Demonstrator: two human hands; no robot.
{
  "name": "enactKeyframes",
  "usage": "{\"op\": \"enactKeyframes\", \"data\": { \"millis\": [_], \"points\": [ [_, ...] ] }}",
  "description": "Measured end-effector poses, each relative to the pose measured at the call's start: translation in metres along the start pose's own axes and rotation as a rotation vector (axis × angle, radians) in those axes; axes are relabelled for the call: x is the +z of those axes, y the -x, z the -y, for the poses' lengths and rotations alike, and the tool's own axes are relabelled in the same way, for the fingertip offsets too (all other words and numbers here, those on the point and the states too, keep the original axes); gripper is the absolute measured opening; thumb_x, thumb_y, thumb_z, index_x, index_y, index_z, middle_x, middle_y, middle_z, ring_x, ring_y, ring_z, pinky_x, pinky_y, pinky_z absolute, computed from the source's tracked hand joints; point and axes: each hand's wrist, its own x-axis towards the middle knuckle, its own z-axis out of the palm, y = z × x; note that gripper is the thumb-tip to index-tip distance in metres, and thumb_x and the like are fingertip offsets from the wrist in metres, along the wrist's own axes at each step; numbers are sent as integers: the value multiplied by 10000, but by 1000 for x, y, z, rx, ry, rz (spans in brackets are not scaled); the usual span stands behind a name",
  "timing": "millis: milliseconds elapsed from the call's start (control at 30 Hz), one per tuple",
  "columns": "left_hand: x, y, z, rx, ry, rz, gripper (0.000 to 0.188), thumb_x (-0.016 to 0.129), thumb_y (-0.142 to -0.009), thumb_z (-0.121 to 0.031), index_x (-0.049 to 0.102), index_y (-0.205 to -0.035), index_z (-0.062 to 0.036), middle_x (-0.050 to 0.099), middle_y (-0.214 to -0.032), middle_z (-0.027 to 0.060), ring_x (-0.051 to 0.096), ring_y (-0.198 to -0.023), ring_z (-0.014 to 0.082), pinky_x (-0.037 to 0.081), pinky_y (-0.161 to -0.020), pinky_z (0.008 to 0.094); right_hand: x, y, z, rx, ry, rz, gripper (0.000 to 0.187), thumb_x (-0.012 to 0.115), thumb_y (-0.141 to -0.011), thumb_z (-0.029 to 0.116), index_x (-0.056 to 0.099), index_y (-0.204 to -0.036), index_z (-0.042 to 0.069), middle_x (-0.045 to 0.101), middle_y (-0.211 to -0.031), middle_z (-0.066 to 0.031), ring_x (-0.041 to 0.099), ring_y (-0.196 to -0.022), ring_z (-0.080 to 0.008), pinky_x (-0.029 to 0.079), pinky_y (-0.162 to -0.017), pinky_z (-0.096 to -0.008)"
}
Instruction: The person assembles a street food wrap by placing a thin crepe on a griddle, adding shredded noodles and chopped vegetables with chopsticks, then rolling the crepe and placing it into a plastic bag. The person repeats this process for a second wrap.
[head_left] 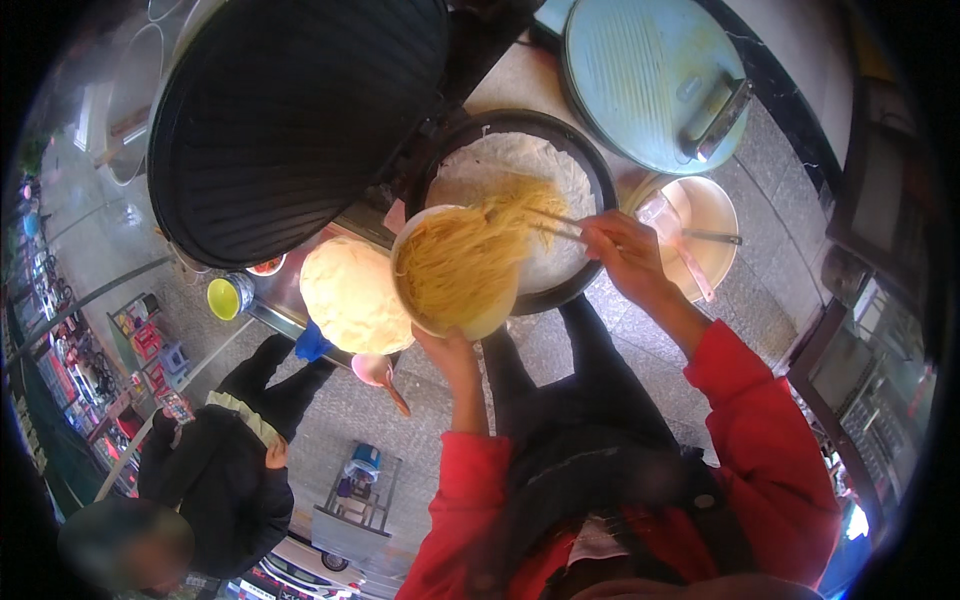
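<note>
Yellow shreds (445,265) lie just beyond the left hand (449,356), in its bowl (492,318).

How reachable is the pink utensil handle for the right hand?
Probably yes: nothing visibly covers the pink utensil handle, and the right hand is nearby, though it's holding chopsticks.

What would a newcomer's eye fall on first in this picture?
Probably the bowl of yellow shreds near the centre, in the left hand at the edge of the black pan. Next might come the pale round mound left of the bowl, then the dark ridged disc at upper left.
</note>
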Motion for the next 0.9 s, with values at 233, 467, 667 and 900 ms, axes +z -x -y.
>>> {"op": "enactKeyframes", "data": {
  "millis": [233,467,667,900],
  "points": [
    [-7,-4,21,-66,13,33,552,359,-669,98,351,-1216,18,450,-1173,153,502,-1048,256,465,-853,338,69,19,33,-275,-11,251,195,574,-780,65,591,-969,21,588,-861,-81,594,-767,-235,501,-591,-304],
    [-2,1,14,-141,168,17,551,446,-667,15,364,-1209,78,463,-1141,210,450,-1087,302,334,-954,367,35,4,16,-189,137,126,258,554,-786,29,593,-1039,59,587,-855,-99,587,-727,-248,488,-591,-311],
    [-13,1,19,-172,184,14,558,422,-670,44,352,-1223,71,445,-1168,199,446,-1100,288,341,-955,360,2,3,1,39,-28,-41,136,536,-859,42,618,-953,-11,584,-821,-76,567,-671,-141,474,-571,-238],
    [-42,0,-2,-322,312,73,604,381,-702,68,278,-1294,2,408,-1230,177,496,-1074,300,507,-827,381,33,-3,-9,65,-22,-160,122,559,-820,27,614,-926,-1,576,-801,-131,593,-738,-225,469,-614,-284]
  ]
}}
